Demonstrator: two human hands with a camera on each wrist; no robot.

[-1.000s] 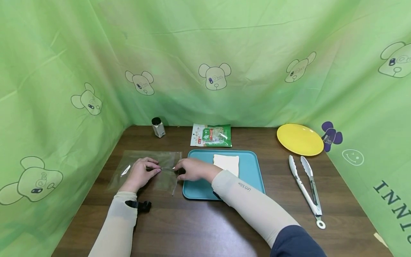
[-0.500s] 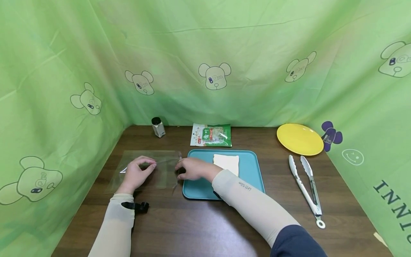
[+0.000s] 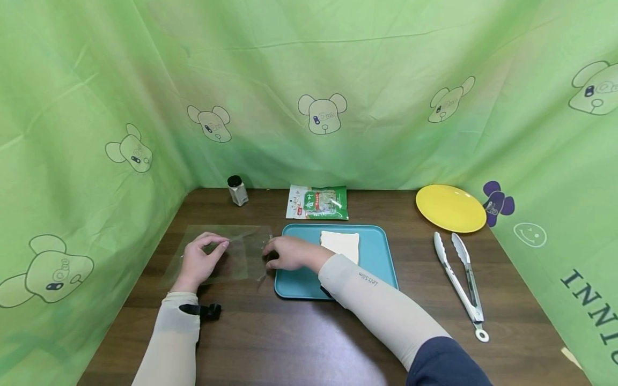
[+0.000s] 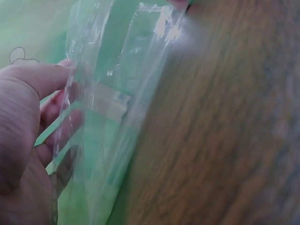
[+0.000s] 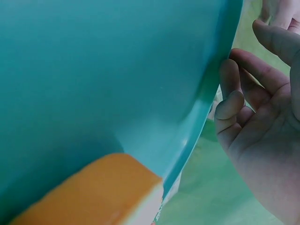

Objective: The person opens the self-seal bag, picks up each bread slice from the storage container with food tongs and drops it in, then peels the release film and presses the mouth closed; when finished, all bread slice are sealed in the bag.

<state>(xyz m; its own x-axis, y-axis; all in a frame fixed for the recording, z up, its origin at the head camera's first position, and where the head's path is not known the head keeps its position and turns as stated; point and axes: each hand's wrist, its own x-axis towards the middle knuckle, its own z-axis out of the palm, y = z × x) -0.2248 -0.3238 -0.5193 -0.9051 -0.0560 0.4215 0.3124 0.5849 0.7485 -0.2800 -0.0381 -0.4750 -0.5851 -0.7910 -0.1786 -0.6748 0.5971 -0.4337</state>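
Note:
A clear plastic bag (image 3: 238, 268) lies flat at the left, its right end close to the blue tray (image 3: 304, 289). My left hand (image 3: 200, 260) pinches film of this bag (image 4: 98, 136) between thumb and fingers, raising an edge of it. At the bag's right end is my right hand (image 3: 289, 253), palm down, over the tray's left rim. In the right wrist view its fingers (image 5: 262, 75) are loosely bent, with a gap between thumb and index finger. A square slice of white bread (image 3: 341, 244) with an orange-brown crust (image 5: 93, 187) lies on the tray, partly hidden by the right forearm.
Behind the bag stands a shaker jar (image 3: 237, 191) with a black lid. A green and white seasoning packet (image 3: 318, 202) lies behind the tray. On the right are a yellow plate (image 3: 451, 209) and metal tongs (image 3: 465, 287). Green curtains (image 3: 314, 64) enclose the wooden table (image 3: 289, 343).
My left hand has moved a little left and toward its own side, away from the right hand, drawing film with it. The right hand stays in place.

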